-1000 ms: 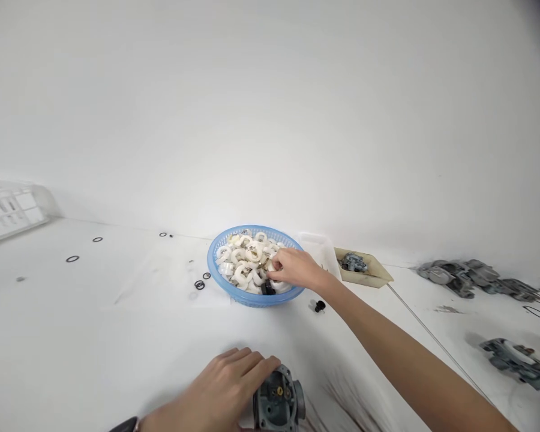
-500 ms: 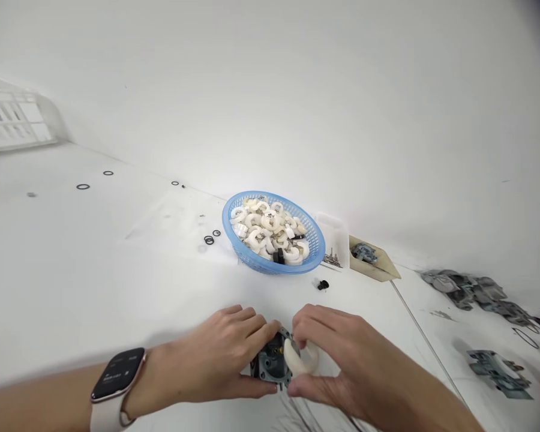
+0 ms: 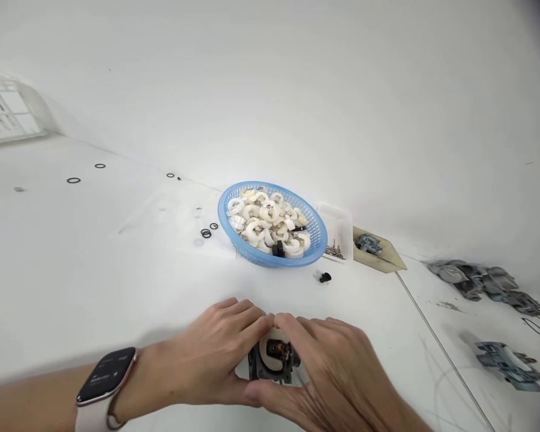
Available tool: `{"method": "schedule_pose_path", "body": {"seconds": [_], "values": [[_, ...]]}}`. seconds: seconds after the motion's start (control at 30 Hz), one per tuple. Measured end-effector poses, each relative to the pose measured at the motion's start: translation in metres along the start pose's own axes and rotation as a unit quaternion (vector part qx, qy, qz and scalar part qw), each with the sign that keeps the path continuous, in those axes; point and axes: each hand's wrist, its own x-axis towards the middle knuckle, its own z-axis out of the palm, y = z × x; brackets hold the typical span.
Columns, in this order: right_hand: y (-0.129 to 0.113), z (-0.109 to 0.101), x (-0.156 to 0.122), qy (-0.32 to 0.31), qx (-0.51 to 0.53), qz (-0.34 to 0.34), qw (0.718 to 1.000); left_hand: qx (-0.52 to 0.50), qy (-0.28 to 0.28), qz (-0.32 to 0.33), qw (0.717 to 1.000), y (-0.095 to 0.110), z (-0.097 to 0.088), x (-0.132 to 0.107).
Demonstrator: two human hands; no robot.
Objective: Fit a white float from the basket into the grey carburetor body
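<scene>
Between my two hands sits a grey metal carburetor body (image 3: pixel 254 362), open side up, with brass parts in its middle. My left hand (image 3: pixel 227 351) grips its left side, fingers along the far edge and thumb at the near edge. A white C-shaped carburetor float (image 3: pixel 270 358) lies in the carburetor's open face, around the brass parts. My right hand (image 3: pixel 337 363) curves round the right side; its fingertips meet my left fingers at the far edge and its thumb presses near the front edge. Both hands partly cover the carburetor and the float.
Beyond my hands stands a blue basket (image 3: pixel 270 264) of white floats. Beside it are a clear tray (image 3: pixel 348 231) of small pins and a cream bin (image 3: pixel 393 262) holding a metal part. Black O-rings (image 3: pixel 206 233) are scattered left; another carburetor (image 3: pixel 508 363) lies right.
My right hand has moved left with the float, which went from beside the carburetor onto its open face. My left hand keeps hold of the carburetor. The view has shifted slightly.
</scene>
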Motion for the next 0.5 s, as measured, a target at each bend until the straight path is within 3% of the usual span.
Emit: {"method": "schedule_pose_path", "body": {"seconds": [0.1,0.2,0.5], "values": [[0.021,-0.025,0.001,0.013,-0.002,0.009,1.0,-0.017,0.016,0.001,1.0,0.002,-0.002,0.0],[0.048,-0.04,0.001,0.022,-0.028,0.071,0.997,-0.019,0.024,0.001,1.0,0.004,-0.004,0.002],[0.101,-0.046,-0.002,-0.076,0.031,0.223,0.971,-0.017,0.065,0.0,0.998,0.01,-0.005,0.008]]}}
